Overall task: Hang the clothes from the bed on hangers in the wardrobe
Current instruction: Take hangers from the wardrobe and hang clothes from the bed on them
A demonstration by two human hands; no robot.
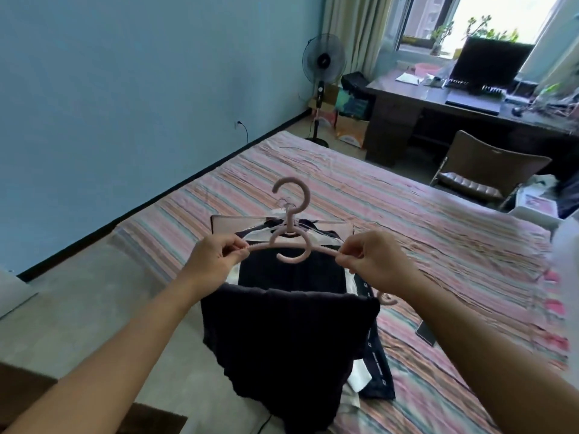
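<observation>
I hold a pink plastic hanger (291, 233) level above the bed, hook pointing up. My left hand (216, 261) pinches its left arm tip and my right hand (372, 261) pinches its right arm tip. Below the hanger lies a pile of dark and white clothes (291, 324) at the near corner of the bed with the pink striped sheet (423, 233); a dark garment hangs over the bed's edge. More hangers (283, 204) lie at the far side of the pile, and a pink hook (387, 298) shows under my right wrist. No wardrobe is in view.
A dark phone (426, 332) lies on the sheet to the right of the pile. Beyond the bed stand a pedestal fan (322, 62), a dark desk (438, 101) with a monitor, and a brown chair (482, 173). A blue wall runs along the left.
</observation>
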